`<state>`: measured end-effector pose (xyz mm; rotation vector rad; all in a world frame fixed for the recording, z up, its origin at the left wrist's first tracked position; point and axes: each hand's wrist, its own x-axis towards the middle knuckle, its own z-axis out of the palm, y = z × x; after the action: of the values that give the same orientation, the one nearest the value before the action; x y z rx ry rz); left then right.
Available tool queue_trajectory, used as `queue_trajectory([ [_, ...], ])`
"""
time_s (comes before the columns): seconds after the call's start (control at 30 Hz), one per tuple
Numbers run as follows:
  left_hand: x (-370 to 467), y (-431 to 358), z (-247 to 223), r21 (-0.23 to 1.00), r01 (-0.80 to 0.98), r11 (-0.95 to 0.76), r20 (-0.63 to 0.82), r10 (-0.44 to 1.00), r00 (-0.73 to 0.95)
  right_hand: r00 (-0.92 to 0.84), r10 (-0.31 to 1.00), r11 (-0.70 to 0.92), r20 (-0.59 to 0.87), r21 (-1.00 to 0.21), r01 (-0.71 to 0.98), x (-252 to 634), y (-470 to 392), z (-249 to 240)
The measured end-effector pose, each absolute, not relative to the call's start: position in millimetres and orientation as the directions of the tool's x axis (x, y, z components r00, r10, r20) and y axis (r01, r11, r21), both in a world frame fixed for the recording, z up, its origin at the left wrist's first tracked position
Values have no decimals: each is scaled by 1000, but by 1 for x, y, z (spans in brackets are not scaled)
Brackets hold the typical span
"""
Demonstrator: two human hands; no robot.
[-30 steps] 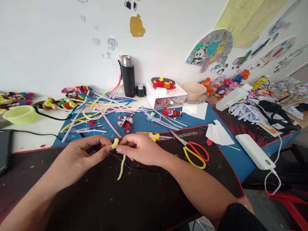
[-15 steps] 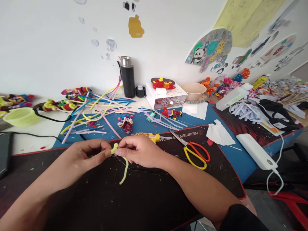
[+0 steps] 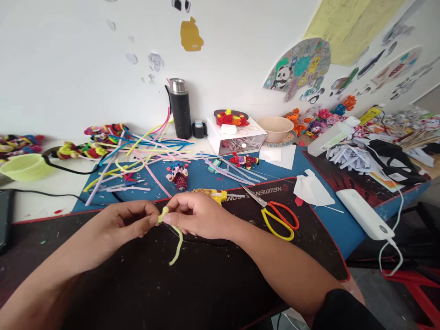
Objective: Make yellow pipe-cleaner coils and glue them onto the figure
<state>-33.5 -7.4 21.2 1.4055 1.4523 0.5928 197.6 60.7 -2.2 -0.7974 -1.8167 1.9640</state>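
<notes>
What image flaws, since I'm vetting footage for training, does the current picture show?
Head view: soft overall light; faint shadow on the wall beside the black flask; glint on its steel cap; wide-angle stretch towards the edges; fine texture on the yellow-green stem looks smeared.

The single view comes from the wearer's head, facing forward and down over both bare forearms, close above the black, red-edged desk mat (image 3: 206, 288), reaching the white wall (image 3: 85, 68) behind.
</notes>
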Motion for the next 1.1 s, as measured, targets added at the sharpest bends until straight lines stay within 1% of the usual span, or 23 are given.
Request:
queue_trajectory([
  [0.13, -29, -6, 23, 896, 394, 205, -260, 961, 92, -755, 641, -163, -136, -986, 39, 197, 62, -3],
  [0.27, -20, -7, 24, 941, 261, 217, -220, 975, -15, -739, 661, -182, -133, -983, 14, 197, 62, -1],
  [0.37, -15, -8, 19, 971, 147, 187, -177, 981, -80, -736, 662, -205, -143, -979, 5, 196, 62, -1],
  [0.43, -13, -10, 16, 983, 121, 141, -128, 986, -103, -738, 658, -229, -152, -973, -3, 196, 63, -1],
  [0.53, -13, -11, 13, 984, 157, 83, -66, 992, -108, -745, 648, -253, -158, -967, -15, 195, 63, -2],
  [0.7, -10, -10, 15, 961, 273, 51, -20, 993, -115, -764, 621, -282, -176, -959, -9, 194, 62, -5],
  [0.8, -9, -9, 17, 961, 276, 31, 10, 989, -144, -802, 569, -313, -179, -950, -10, 195, 61, -7],
  [0.93, -10, -10, 17, 954, 299, 18, 37, 984, -177, -849, 510, -315, -139, -949, -34, 195, 60, -7],
  [1.1, -15, -9, 13, 961, 275, 22, 28, 984, -177, -854, 507, -305, -116, -951, -52, 193, 58, -6],
])
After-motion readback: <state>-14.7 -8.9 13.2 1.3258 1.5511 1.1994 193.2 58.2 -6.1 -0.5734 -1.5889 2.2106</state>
